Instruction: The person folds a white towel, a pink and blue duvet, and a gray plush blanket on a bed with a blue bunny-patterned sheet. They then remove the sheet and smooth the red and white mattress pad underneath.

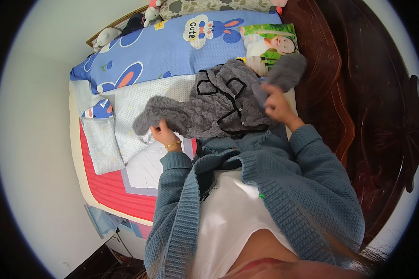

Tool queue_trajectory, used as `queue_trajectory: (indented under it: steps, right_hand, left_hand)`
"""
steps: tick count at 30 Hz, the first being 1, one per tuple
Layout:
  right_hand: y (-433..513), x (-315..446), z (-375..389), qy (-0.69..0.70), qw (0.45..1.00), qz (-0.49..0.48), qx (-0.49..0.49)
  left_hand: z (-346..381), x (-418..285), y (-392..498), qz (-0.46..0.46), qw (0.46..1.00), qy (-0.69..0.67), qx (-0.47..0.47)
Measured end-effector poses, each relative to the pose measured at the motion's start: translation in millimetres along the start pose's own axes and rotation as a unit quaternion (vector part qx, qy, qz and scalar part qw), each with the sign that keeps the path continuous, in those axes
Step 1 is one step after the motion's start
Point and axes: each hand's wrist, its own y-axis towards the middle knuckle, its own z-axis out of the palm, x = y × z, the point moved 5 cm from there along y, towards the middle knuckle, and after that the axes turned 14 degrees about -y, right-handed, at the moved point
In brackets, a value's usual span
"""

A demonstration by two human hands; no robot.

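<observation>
A grey fleece garment (209, 115) with black trim lies spread over the near part of the bed, with two sleeves reaching out to the sides. My left hand (164, 133) pinches the edge of its left-lying sleeve between thumb and fingers. At the right, my right hand (279, 104) is at the other sleeve (287, 72), which is lifted and blurred by motion; whether the fingers are closed on the cloth I cannot tell. Black lines outline the pockets and the front edge.
Under the garment is a white quilted sheet (143, 104). Beyond it lies a blue rabbit-print cover (153, 52), with a photo-print pillow (269, 42) at its right. Soft toys (108, 36) sit along the far edge. A folded white cloth (103, 146) lies at left. The carved wooden headboard (321, 69) stands right.
</observation>
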Motion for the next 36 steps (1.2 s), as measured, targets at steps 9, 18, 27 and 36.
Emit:
queue_trajectory:
  steps: [9, 18, 27, 36]
  right_hand:
    - [-30, 56, 32, -0.041, 0.928, -0.163, 0.332]
    - [-50, 22, 1, -0.042, 0.97, 0.037, 0.236]
    - [-49, -22, 15, 0.055, 0.92, 0.273, 0.275]
    - [-24, -64, -26, -0.189, 0.908, 0.146, 0.345]
  left_hand:
    - [130, -13, -126, 0.296, 0.593, 0.337, 0.669]
    - [122, -4, -125, 0.044, 0.563, 0.366, 0.74]
    - [116, 16, -101, -0.056, 0.694, 0.346, 0.628]
    - [88, 54, -36, -0.026, 0.799, 0.446, 0.403]
